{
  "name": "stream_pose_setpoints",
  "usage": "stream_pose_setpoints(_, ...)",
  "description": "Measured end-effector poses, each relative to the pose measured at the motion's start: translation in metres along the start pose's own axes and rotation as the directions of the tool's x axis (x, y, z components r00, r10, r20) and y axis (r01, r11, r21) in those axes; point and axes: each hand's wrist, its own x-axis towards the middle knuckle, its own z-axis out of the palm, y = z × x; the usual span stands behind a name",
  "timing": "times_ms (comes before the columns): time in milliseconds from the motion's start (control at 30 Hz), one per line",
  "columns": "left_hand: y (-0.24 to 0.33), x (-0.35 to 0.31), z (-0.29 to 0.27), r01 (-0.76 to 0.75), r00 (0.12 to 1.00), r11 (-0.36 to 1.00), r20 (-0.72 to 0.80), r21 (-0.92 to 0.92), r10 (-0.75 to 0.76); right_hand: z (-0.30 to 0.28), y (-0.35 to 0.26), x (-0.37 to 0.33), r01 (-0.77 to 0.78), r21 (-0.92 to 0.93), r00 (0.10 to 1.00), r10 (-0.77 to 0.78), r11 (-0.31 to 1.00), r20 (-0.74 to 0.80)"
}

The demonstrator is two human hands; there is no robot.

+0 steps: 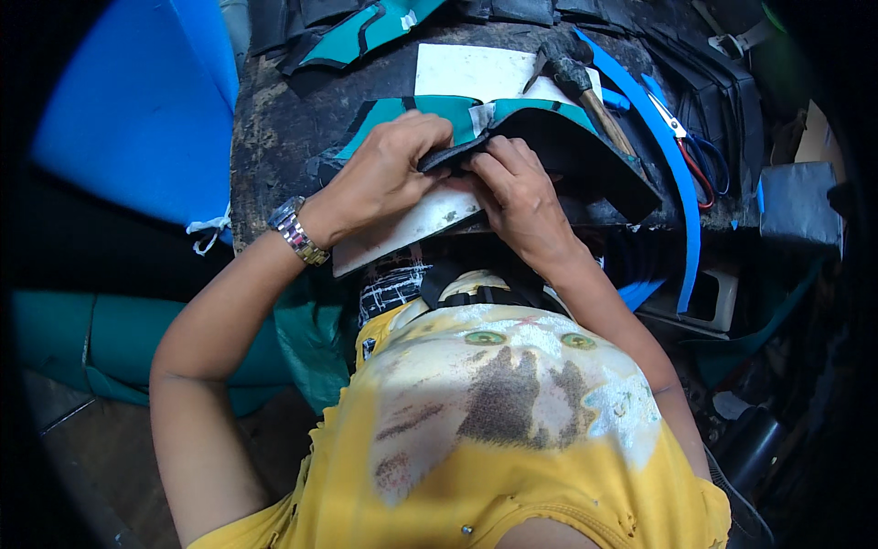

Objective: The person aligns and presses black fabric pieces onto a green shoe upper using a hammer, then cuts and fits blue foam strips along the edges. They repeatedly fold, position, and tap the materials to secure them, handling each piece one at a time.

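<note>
Black panel (pixel 558 146): dark, stiff-looking curved piece with a folded front edge, lying near the front of the worn dark worktable (pixel 274 128), partly over a teal-and-black piece (pixel 430 110). Left hand (pixel 384 169), wristwatch (pixel 297 231) on it, fingers pressed together pinching the folded edge. Right hand (pixel 521 197) right beside it, fingertips pinching the same edge; hands nearly touching. Pale scuffed board (pixel 402 229) under both hands, overhanging the table front. Blue sheet (pixel 137 110) at far left. White sheet (pixel 476 71) behind the panel. Hammer (pixel 581 82) right of that, head toward the back. Long blue strip (pixel 681 174) curves down the right side; scissors (pixel 686 137) just past it.
</note>
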Motion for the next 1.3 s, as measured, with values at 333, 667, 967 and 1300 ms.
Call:
stream_pose_setpoints(333,0.010,0.016,0.002,0.252,0.933,0.916,0.171,0.313,-0.316,-0.003,-0.009,0.003,-0.056,-0.021,0.997,0.057,0.998,0.050)
stream_pose_setpoints(667,-0.009,0.017,-0.002,0.344,0.907,0.924,0.197,0.169,-0.373,0.005,-0.009,0.013,0.008,0.056,0.998,-0.011,0.998,0.058)
stream_pose_setpoints(967,-0.003,-0.010,-0.005,0.015,1.000,0.998,0.003,0.062,-0.015,0.010,-0.005,0.008,-0.021,0.098,1.000,0.022,0.995,-0.017)
stream_pose_setpoints(1300,-0.009,0.015,-0.009,0.204,0.949,0.961,0.205,0.186,-0.241,0.009,-0.009,0.009,-0.027,0.029,0.999,0.027,0.999,0.018)
